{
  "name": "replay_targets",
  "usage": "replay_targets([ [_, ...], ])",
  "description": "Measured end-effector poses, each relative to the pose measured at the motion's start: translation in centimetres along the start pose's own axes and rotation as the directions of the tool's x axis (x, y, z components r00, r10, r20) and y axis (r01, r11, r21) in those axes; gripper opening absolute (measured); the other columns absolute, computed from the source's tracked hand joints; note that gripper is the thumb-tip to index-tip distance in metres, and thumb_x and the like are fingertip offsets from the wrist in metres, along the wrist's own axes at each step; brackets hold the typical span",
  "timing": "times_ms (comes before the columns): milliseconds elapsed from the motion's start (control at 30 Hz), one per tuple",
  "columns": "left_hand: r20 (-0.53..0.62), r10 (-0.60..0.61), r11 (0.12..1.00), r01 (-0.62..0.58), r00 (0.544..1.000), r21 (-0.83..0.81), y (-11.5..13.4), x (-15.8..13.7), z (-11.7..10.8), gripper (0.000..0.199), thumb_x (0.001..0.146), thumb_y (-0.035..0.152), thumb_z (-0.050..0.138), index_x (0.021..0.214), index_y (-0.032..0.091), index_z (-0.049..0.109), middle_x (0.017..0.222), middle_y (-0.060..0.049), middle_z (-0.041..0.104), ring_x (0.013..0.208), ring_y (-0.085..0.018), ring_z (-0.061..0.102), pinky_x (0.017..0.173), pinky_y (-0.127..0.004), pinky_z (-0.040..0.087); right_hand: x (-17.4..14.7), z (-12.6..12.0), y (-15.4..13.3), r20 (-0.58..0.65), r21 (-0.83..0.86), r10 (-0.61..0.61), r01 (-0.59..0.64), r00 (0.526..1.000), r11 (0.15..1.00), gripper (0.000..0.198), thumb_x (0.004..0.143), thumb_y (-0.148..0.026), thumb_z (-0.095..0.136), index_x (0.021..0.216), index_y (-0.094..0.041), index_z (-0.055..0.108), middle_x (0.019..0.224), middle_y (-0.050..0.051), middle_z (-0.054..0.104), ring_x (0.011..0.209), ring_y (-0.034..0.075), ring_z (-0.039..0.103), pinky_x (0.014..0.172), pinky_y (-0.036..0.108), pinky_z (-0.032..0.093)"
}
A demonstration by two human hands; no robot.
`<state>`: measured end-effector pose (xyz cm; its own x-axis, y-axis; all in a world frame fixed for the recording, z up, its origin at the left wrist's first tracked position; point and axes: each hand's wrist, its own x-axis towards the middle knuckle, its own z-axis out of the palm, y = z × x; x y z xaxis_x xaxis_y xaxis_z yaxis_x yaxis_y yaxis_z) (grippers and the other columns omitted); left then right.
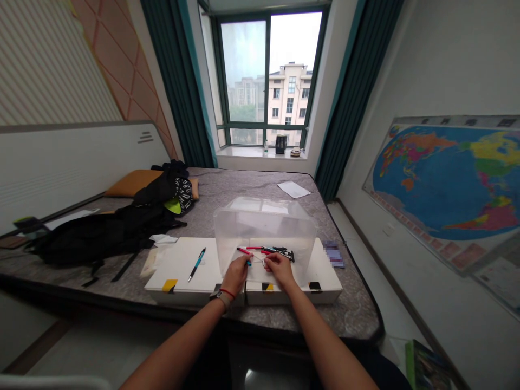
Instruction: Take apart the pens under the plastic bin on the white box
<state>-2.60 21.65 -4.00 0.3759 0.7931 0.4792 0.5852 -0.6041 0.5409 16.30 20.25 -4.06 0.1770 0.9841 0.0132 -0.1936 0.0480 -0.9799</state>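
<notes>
My left hand (234,274) is closed, its fingertips pinching a slim pen part with a blue end (248,263). Close on its right, my right hand (279,269) is closed in a pinch too. A thin pale piece shows between the two hands, but what the right fingers grip is too small to make out. Both hands are at the mouth of a clear plastic bin (266,225) lying on its side. Just beyond my fingers, red and black pens (280,251) lie loosely inside it. A blue and black pen (197,265) rests apart on the left white box (181,252).
Another white box (327,276) supports the right side. Both stand on a grey mattress (349,314). A black backpack (93,233) lies left, with white tissue (163,239) near the boxes. Farther back is a paper sheet (293,189); a blurred purple item (334,254) lies right.
</notes>
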Motion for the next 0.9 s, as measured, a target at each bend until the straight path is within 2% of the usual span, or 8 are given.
replay_targets([
  [333, -0.033, 0.009, 0.999, -0.007, 0.999, 0.039, 0.25, 0.08, 0.03, 0.034, 0.09, 0.014, 0.038, 0.122, 0.021, 0.05, 0.106, -0.007, 0.062, 0.095, -0.018, 0.058, 0.088, -0.037, 0.047, -0.09, -0.07, 0.11, -0.001, -0.026, -0.01, 0.01, 1.0, 1.0, 0.039, 0.061, -0.046, 0.075, 0.079, -0.013, 0.064, 0.064, 0.003, 0.067, 0.055, 0.014, 0.064, 0.055, 0.025, 0.053],
  [567, -0.022, 0.002, 0.997, 0.0, 1.0, 0.077, 0.37, 0.12, -0.19, 0.036, 0.089, 0.012, 0.04, 0.122, 0.021, 0.051, 0.096, -0.006, 0.062, 0.091, -0.018, 0.058, 0.085, -0.036, 0.047, -0.11, -0.1, 0.24, 0.012, -0.045, -0.022, 0.023, 1.0, 0.999, 0.038, 0.063, -0.044, 0.074, 0.081, -0.012, 0.065, 0.064, 0.004, 0.066, 0.056, 0.015, 0.064, 0.054, 0.025, 0.053],
  [900, -0.062, -0.002, 0.994, 0.009, 0.998, 0.108, 0.05, 0.22, 0.19, 0.025, 0.09, 0.016, 0.041, 0.108, 0.019, 0.058, 0.092, -0.007, 0.06, 0.09, -0.019, 0.058, 0.084, -0.037, 0.048, -0.09, 0.45, 0.31, 0.064, -0.155, -0.096, 0.105, 0.993, 0.982, 0.038, 0.065, -0.046, 0.071, 0.081, -0.012, 0.068, 0.061, 0.005, 0.066, 0.055, 0.018, 0.065, 0.055, 0.03, 0.055],
])
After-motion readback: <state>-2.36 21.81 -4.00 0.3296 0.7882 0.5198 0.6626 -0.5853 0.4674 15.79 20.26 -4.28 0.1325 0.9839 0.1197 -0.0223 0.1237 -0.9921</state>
